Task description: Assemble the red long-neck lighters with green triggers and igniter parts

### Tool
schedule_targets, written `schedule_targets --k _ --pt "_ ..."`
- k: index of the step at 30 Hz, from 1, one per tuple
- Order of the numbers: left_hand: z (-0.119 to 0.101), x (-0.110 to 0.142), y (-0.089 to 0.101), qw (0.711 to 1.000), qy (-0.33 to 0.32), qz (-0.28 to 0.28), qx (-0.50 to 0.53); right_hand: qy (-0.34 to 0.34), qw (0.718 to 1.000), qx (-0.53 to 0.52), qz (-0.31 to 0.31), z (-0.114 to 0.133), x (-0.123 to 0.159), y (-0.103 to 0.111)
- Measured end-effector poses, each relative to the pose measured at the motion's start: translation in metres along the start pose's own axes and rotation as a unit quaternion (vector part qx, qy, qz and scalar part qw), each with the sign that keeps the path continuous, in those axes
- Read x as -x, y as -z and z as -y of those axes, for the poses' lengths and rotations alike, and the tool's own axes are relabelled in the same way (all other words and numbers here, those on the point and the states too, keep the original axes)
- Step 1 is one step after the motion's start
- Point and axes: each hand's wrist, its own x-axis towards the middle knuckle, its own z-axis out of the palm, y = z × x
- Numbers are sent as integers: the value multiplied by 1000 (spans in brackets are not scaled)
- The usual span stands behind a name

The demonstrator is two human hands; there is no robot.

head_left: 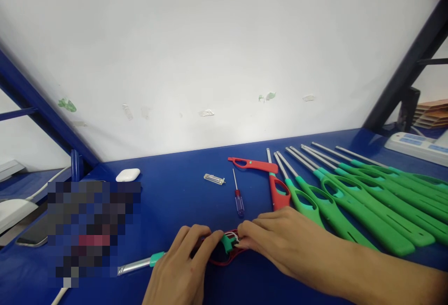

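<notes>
Over most of this spot it's one big blue surface (168, 207), with a fanned row of green lighters (374, 218) crowding the right edge and a white power strip (420, 147) in the back right corner. Toward the front edge, around the middle, both hands are busy: the left hand (185, 260) is wrapped over an opened red lighter (222, 264), metal tube (135, 266) pointing left, thumb up by its insides. The right hand (269, 239) has its fingertips closed on the other end, though I can't tell which inner bit they're pinching. Further back there's a second red lighter (280, 204) beside the green ones, a loose red shell piece (257, 163) lying across it, then a screwdriver (238, 200), a white case (128, 175) near the back left corner, and a clear plastic piece (214, 179) left of the screwdriver. Tiniest stuff: the green trigger (228, 243) and a thin white wire (232, 234), showing between the hands. Tip imo: hold firm with the left, keep everything low so small parts can't pop out, make tiny moves with the right, and don't tug or trap that wire.
</notes>
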Motion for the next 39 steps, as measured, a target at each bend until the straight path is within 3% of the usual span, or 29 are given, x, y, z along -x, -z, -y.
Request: schedule_targets --k 19,39 --pt "-2 0 -3 999 20 28 1 -7 1000 -5 4 -3 2 -3" --pt "-2 -2 0 1000 23 -7 18 -15 1000 -2 16 -2 4 -1"
